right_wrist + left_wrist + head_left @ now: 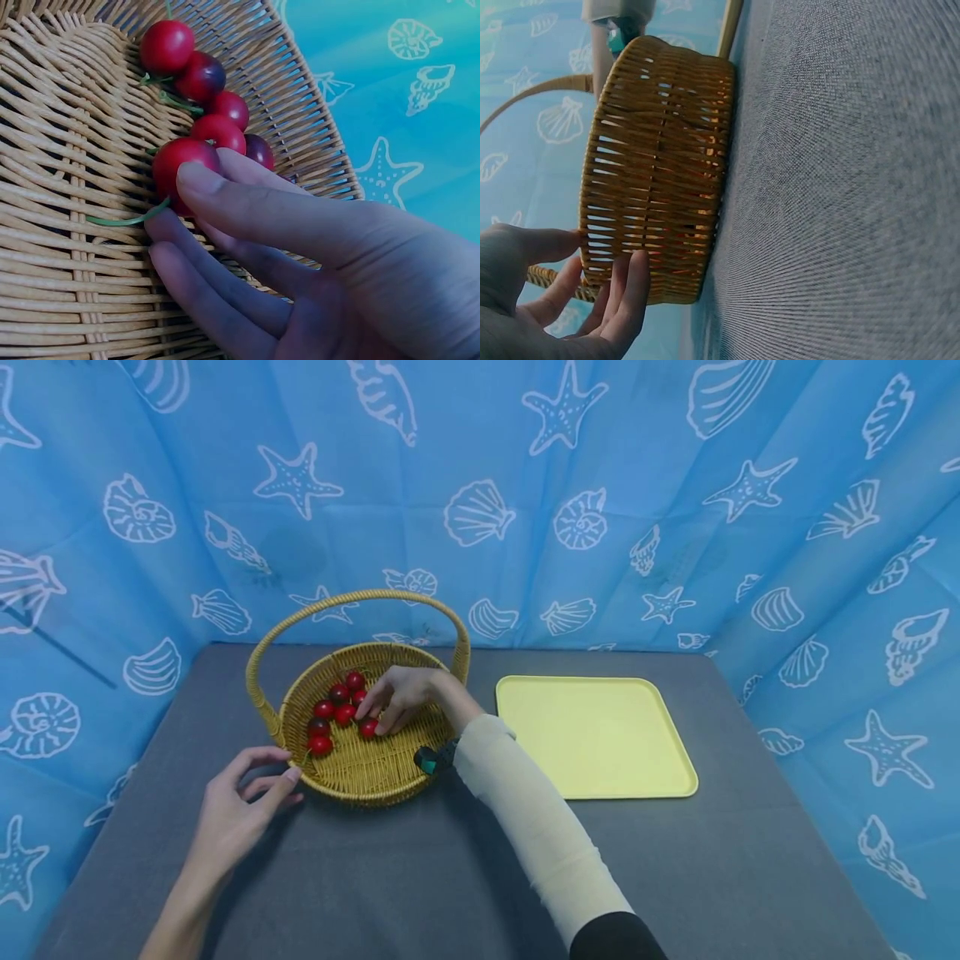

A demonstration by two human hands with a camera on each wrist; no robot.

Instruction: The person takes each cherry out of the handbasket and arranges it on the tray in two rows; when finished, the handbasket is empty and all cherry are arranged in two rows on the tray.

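A round woven basket (360,789) with a tall arched handle stands on the left part of the table. Several red and dark-red cherries (320,745) with green stems lie along its left side. My right hand (405,697) reaches inside and pinches a red cherry (184,169) between thumb and fingers; its green stem hangs over the woven bottom. My left hand (243,802) holds the basket at its near left rim. In the left wrist view, the thumb sits at the rim and fingers (634,289) lie against the outer wall.
A yellow rectangular tray (596,739) lies flat to the right of the basket. Grey cloth (360,885) covers the table. A blue curtain (480,460) with white shells and starfish hangs behind it and along both sides.
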